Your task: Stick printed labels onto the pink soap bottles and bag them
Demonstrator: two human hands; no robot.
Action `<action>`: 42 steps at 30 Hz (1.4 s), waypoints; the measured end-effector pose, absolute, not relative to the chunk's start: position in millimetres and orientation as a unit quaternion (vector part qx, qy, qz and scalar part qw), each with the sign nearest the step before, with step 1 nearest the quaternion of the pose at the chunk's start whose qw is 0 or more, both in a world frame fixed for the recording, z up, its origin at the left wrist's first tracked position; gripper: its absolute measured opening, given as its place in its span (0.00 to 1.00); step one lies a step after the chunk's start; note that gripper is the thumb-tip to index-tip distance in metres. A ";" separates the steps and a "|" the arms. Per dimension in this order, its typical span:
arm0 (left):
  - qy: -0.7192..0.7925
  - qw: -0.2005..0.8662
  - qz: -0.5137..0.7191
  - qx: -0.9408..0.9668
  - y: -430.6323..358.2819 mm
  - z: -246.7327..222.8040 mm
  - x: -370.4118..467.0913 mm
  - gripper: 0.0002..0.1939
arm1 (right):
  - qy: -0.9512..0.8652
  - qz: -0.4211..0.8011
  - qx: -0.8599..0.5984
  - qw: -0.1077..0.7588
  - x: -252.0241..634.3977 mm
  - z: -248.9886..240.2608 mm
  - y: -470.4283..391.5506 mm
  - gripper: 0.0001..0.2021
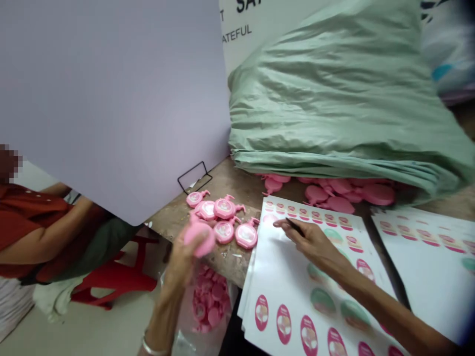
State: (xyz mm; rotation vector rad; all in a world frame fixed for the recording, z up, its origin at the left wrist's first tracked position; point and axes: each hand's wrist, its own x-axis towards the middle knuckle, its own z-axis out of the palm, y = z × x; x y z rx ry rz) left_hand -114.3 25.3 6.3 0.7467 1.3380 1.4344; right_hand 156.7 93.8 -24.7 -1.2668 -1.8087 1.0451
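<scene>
My left hand (181,257), smeared by motion, holds a flat, round pink plastic piece (199,239) over the table's front edge. Over a stack of printed sticker sheets (282,277), my right hand (306,235) grips a thin dark tool (295,227) whose kind I cannot make out. Its fingertips are by a pale pink round sticker (269,218); whether they touch it is unclear. Between my hands lie several pink plastic pieces (246,236) with round labels and small hooked ends.
A large green sack (334,99) stands behind, with unlabelled pink pieces (339,203) at its foot. More sticker sheets (438,257) lie right. Below the table hangs a clear bag of pink pieces (210,301). A grey panel (111,99), wire stand (195,177), red stool (115,282) and seated person (33,232) are left.
</scene>
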 end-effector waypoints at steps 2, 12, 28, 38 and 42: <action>0.568 0.358 0.662 0.334 56.9 -0.4 -166.4 0.20 | -0.713 0.345 -0.481 0.376 120.9 -39.3 98.9 0.17; 0.492 0.460 0.612 0.414 187.0 -60.1 -246.7 0.22 | -0.730 0.156 -0.537 0.393 8.4 -87.7 127.3 0.24; 0.486 0.504 0.613 0.367 36.4 -64.3 -255.6 0.15 | -0.817 0.278 -0.374 0.339 -58.0 -62.9 42.0 0.17; 0.529 0.470 0.646 0.285 -43.1 -103.9 -245.9 0.16 | -0.800 0.440 -0.203 0.353 -55.4 -54.5 -9.2 0.17; 0.535 0.470 0.645 0.277 -55.0 -91.6 -242.3 0.15 | -0.783 0.479 -0.198 0.342 -25.8 -27.2 -7.2 0.15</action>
